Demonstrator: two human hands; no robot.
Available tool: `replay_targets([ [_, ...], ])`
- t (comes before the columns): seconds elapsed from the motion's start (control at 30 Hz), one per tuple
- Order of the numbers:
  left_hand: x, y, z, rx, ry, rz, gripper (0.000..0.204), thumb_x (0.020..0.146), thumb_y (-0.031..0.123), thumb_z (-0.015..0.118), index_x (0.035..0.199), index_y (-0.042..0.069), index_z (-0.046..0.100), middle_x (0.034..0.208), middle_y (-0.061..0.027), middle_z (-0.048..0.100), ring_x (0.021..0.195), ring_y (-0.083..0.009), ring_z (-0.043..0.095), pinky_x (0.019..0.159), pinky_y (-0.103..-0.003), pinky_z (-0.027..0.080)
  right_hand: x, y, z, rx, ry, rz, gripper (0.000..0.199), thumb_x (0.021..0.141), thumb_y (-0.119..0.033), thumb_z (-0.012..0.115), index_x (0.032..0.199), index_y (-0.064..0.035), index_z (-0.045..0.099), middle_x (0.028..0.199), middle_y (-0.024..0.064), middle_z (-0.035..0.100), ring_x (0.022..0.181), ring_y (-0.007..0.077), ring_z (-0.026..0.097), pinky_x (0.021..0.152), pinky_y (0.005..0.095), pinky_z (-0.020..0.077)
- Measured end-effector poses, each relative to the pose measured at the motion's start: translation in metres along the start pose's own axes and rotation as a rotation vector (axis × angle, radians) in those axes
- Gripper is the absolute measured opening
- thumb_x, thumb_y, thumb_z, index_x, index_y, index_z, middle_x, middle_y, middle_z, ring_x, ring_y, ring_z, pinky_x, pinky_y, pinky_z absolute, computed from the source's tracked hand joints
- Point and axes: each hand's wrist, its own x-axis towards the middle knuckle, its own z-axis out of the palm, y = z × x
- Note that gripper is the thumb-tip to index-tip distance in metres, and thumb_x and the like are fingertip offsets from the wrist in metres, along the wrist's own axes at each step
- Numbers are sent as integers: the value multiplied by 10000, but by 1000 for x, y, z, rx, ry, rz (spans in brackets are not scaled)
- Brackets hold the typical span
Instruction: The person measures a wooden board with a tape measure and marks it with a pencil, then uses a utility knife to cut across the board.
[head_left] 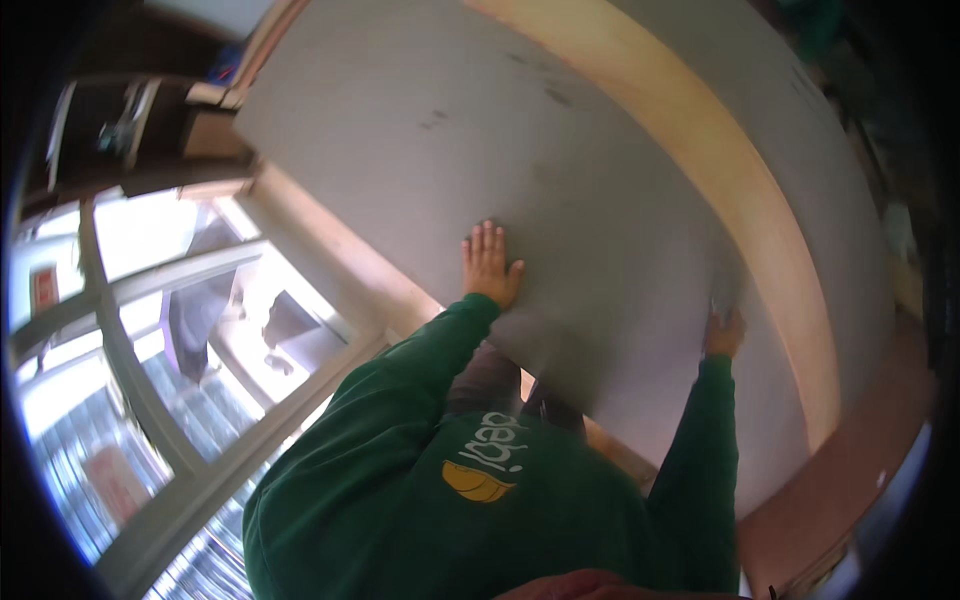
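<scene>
My left hand (488, 270) lies flat on a broad grey panel (400, 190), its fingers stretched out and the thumb apart. Farther right, my right hand (726, 331) is closed and blurred, low over the same panel. A thin, pale, smeared shape stands up from its fingers, too unclear to name. Just right of that hand runs a long light-wood strip (735, 200), lying across the panel and looking bent in this view. Several dark smudges mark the grey face beyond my left hand.
A window frame (190, 465) with bright panes stands at the left. Dark shelving (110, 135) is at the far left. A reddish-brown board (840, 480) lies at the lower right, by the panel's edge. The panel's near edge runs close to my body.
</scene>
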Motion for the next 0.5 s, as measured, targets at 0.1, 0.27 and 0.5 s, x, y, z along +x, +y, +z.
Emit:
replay_targets([
  [0.1, -15, -11, 10, -5, -36, 207, 695, 898, 355, 585, 1477, 33, 375, 1568, -184, 303, 1462, -383, 228, 1183, -541, 148, -29, 75, -2, -237, 50, 125, 616, 896, -389, 668, 1353, -3, 517, 1382, 256, 489, 1276, 428, 436, 1100, 527, 323],
  [0.27, -122, -213, -7, 274, -150, -130, 591, 925, 304, 565, 1435, 41, 420, 1417, -167, 449, 1309, -341, 401, 1076, -499, 306, -113, -63, -41, 30, 140, -147, 495, 891, -346, 629, 1279, -49, 550, 1322, 232, 482, 1212, 405, 444, 994, 545, 391],
  [0.5, -134, -273, -44, 627, -1105, 189, 476, 931, 335, 570, 1321, 67, 517, 1164, -146, 585, 1072, -315, 544, 909, -477, 418, -372, -52, -78, 219, -593, 474, 314, 919, -303, 581, 1053, -40, 688, 954, 202, 686, 929, 420, 645, 862, 481, 496],
])
